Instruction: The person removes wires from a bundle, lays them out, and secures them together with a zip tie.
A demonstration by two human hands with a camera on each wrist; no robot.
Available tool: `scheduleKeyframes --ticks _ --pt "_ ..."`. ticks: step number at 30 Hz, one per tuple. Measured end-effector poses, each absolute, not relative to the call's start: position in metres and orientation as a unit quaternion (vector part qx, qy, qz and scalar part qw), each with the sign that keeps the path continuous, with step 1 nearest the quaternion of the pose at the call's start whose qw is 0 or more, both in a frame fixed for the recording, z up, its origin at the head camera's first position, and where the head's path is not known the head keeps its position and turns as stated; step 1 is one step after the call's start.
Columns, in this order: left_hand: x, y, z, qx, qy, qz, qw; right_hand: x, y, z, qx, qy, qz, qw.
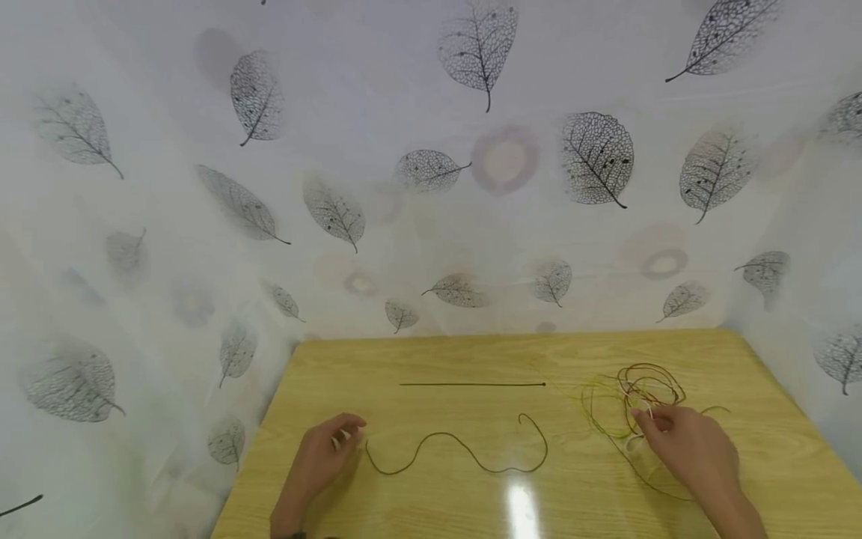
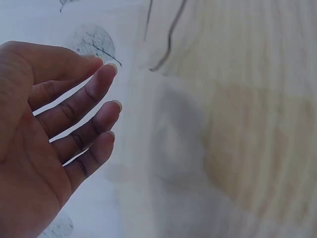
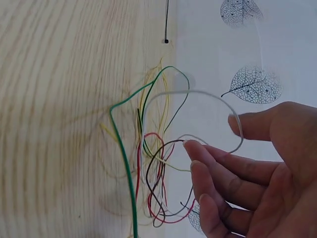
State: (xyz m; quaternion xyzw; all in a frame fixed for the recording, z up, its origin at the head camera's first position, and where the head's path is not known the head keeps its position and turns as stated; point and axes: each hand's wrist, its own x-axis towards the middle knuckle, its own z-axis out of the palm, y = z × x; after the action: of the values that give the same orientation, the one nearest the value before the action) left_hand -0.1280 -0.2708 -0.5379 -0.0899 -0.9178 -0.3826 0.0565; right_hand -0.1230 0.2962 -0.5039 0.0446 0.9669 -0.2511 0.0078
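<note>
The right hand (image 1: 694, 445), thumb and fingertips parted at the white wire (image 3: 198, 91), contact unclear, works the tangled wires (image 1: 622, 397) on the table's (image 1: 465, 359) right, the left hand (image 1: 325, 453) loosely curved, empty; slow single-strand drawing appears advisable.

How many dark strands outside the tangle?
2: straight strand toward the back of the table; wavy strand nearer the front, between left hand and right hand. The right hand may hide others.

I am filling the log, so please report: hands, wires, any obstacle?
Left hand empty, beside wavy wire. Right hand at wire bundle, grip unclear. Bundle tangled, colours crossing; no other obstacle seen.
</note>
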Motion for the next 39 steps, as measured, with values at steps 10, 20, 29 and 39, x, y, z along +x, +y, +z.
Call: scheduleKeyframes --ticks 10,20,29,39 --pt "-0.164 -0.171 -0.507 -0.256 -0.897 -0.356 0.052 -0.137 0.272 -0.486 0.015 0.958 -0.240 -0.158" --pt "-0.176 -0.091 -0.492 -0.359 -0.865 -0.345 0.066 -0.142 0.212 -0.455 -0.121 0.916 -0.182 -0.337" --pt "-0.188 -0.033 -0.484 -0.426 -0.836 -0.331 0.099 -0.137 0.169 -0.471 -0.199 0.908 -0.188 -0.318" --pt "-0.206 -0.029 -0.485 -0.429 -0.848 -0.240 0.198 -0.132 0.173 -0.460 -0.203 0.917 -0.171 -0.299"
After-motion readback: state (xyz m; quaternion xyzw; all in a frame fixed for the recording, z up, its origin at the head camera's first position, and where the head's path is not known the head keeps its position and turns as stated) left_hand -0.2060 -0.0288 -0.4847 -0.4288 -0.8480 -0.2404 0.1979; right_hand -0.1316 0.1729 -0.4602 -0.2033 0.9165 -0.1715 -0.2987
